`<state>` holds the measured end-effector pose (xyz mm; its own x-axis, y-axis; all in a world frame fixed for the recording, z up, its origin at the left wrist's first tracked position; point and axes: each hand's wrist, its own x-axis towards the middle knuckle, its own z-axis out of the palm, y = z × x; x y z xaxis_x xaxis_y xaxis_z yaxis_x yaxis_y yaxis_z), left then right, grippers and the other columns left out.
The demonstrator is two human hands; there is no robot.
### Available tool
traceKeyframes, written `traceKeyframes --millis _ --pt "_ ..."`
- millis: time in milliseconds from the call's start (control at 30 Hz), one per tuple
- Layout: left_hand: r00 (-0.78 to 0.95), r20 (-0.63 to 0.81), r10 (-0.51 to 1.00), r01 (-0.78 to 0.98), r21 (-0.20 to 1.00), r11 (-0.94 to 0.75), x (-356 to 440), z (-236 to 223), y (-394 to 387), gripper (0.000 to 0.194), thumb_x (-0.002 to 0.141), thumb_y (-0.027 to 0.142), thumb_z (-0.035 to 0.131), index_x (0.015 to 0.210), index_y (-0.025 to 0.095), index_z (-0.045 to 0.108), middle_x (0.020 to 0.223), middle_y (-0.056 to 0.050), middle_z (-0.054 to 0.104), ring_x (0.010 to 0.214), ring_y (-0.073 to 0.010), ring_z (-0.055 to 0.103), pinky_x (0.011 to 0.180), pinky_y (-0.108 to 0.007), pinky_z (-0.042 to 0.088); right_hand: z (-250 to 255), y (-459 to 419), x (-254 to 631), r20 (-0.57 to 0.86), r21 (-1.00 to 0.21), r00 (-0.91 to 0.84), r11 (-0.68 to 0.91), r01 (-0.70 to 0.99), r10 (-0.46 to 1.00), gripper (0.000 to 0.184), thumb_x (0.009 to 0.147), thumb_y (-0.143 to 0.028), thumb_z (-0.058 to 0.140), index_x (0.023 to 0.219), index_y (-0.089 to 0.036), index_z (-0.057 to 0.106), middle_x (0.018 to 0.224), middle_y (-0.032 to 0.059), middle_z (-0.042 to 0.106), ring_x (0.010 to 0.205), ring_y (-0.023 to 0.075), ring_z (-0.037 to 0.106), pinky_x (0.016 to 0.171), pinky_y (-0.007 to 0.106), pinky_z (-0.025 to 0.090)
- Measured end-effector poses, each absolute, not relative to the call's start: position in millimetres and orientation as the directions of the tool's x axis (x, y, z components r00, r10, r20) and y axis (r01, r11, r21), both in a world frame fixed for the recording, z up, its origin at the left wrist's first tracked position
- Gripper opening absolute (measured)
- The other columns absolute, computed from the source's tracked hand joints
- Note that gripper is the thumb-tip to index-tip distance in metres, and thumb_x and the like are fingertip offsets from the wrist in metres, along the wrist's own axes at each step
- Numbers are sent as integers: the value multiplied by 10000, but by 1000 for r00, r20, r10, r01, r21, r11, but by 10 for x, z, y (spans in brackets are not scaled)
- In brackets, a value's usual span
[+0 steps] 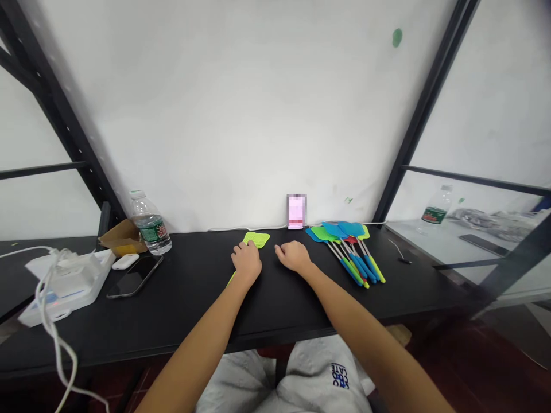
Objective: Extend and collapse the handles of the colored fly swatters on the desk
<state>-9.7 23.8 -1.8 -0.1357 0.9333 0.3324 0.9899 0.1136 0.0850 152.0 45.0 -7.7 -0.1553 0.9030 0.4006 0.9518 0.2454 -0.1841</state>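
Note:
My left hand [247,261] is closed around the shaft of a yellow-green fly swatter [258,238]. Its mesh head shows beyond my fingers, and a bit of the handle peeks out below the hand, while the shaft between is hidden. To the right, my right hand [293,256] rests on the black table [189,304] with its fingers curled in and nothing visible in them. Further right lies a fanned pile of several fly swatters [350,252], with blue, green and red heads toward the wall and handles toward me.
A phone [296,212] leans upright against the wall. On the left are a water bottle [151,226], a brown box [124,238], a white case [125,261], a dark phone [135,276] and a white power strip [71,287] with cables. A short cable [400,252] lies right.

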Motion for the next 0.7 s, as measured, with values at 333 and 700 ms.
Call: traceKeyframes --millis 333,700 --pt "109 232 967 984 110 -138 -84 -19 284 299 895 177 393 1085 90 607 1090 -180 625 1029 -264 604 851 -340 467 -97 521 1436 326 -520 204 -5 854 923 345 961 -362 384 842 -204 667 848 86 670 770 196 608 675 273 389" --pt "229 220 948 954 143 -264 -41 49 192 221 901 251 442 945 152 634 1060 -134 661 993 -241 612 813 -319 464 -65 592 1762 248 -688 391 -123 715 886 179 877 -302 440 846 -192 578 967 103 620 888 229 584 715 310 422"
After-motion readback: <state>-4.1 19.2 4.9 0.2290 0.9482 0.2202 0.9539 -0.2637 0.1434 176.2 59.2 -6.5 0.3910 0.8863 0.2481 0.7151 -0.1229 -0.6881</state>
